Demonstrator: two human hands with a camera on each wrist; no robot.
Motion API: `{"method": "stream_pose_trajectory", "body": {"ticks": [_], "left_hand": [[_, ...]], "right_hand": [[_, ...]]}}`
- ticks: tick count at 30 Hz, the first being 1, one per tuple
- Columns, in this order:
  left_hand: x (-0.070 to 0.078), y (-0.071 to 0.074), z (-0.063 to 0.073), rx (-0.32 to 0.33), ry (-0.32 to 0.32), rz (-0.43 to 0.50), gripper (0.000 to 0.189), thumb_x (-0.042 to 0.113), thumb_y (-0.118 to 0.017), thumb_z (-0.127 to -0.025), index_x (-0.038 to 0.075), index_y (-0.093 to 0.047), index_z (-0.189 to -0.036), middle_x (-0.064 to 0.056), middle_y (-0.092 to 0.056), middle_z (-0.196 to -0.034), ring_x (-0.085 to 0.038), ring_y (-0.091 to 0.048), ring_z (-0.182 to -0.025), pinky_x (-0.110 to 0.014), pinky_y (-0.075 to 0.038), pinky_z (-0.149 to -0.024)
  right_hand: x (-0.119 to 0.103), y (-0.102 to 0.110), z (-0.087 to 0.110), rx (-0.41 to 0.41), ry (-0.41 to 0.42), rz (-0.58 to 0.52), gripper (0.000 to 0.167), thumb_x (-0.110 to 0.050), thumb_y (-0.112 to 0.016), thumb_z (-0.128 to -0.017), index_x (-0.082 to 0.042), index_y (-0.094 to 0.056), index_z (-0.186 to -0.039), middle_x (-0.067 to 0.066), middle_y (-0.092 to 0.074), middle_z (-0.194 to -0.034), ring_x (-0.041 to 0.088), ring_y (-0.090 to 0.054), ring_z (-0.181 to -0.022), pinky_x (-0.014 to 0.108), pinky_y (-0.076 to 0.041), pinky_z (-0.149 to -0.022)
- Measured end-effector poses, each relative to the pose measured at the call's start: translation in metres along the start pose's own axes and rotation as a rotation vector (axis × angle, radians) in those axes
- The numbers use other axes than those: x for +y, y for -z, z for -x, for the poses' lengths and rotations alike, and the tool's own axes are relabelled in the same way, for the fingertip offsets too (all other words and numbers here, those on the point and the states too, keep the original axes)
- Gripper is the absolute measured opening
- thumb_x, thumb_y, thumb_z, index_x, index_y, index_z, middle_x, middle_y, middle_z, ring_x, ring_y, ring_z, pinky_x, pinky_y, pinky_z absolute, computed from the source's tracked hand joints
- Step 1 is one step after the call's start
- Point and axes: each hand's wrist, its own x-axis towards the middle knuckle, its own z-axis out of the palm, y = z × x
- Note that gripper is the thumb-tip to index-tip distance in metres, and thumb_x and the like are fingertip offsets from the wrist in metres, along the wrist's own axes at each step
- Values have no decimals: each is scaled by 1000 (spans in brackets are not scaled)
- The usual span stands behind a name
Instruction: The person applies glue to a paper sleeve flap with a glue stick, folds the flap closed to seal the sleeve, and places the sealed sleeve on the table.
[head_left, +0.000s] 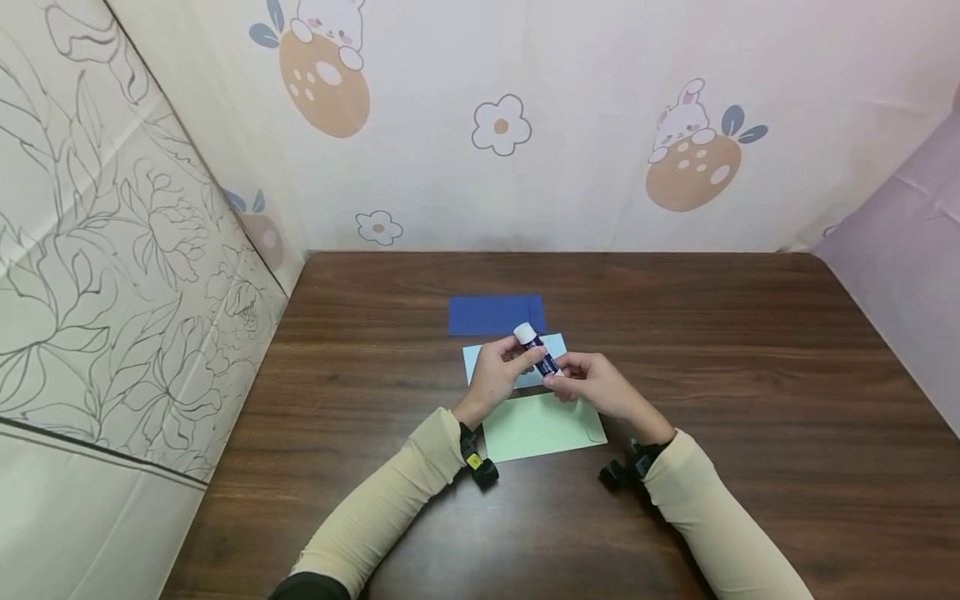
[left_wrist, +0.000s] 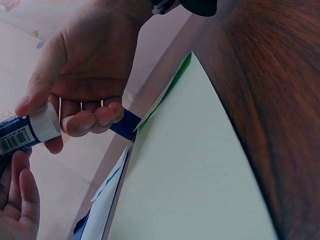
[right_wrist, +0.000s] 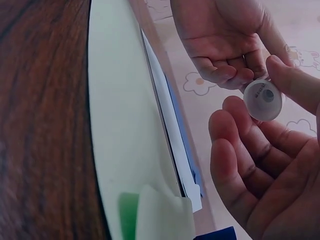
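Note:
A glue stick (head_left: 549, 364) with a dark blue label and white cap is held tilted between both hands, above the envelopes. My left hand (head_left: 497, 372) pinches its barrel with thumb and fingers. At the white bottom end, my right hand (head_left: 600, 385) grips between thumb and index finger; its other fingers curl loosely, as the left wrist view shows. The round hollow base (right_wrist: 263, 100) faces the right wrist view. Below the hands lies a pale green envelope (head_left: 536, 433), its flap (left_wrist: 170, 90) slightly raised. A light blue envelope (head_left: 474, 358) is partly hidden behind the hands.
A dark blue envelope (head_left: 487, 315) lies farthest back, just beyond the light blue one. All sit on a brown wooden table (head_left: 360, 375). A patterned curtain (head_left: 585, 192) borders the table's back edge, with another drawn sheet (head_left: 150, 250) along the left.

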Motion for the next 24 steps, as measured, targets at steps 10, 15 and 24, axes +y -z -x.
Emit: {"method": "stream_pose_trajectory", "body": {"ticks": [10, 15, 24], "left_hand": [[2, -1, 0, -5, 2, 15, 29, 23, -66, -94, -1, -68, -110, -21, -71, -95, -41, -65, -88, -20, -53, -71], [6, -1, 0, 11, -20, 23, 28, 21, -66, -93, -1, -68, -111, -20, -71, -99, -25, -65, -80, -22, -54, -70], [4, -2, 0, 30, -18, 6, 29, 24, -70, -91, 4, -71, -112, -15, -72, -101, -4, -60, -82, -21, -48, -72]], "right_hand": [[-1, 1, 1, 10, 11, 4, 26, -15, -65, -94, 6, -64, -108, 13, -65, -81, 14, -61, -68, 34, -56, -66], [-2, 0, 1, 54, 38, -1, 26, -13, -65, -94, 7, -63, -111, 18, -65, -81, 14, -60, -66, 34, -55, -64], [-3, -2, 2, 102, 105, -94, 25, -6, -64, -93, 10, -62, -113, 33, -64, -92, 15, -66, -71, 32, -56, -64]]}}
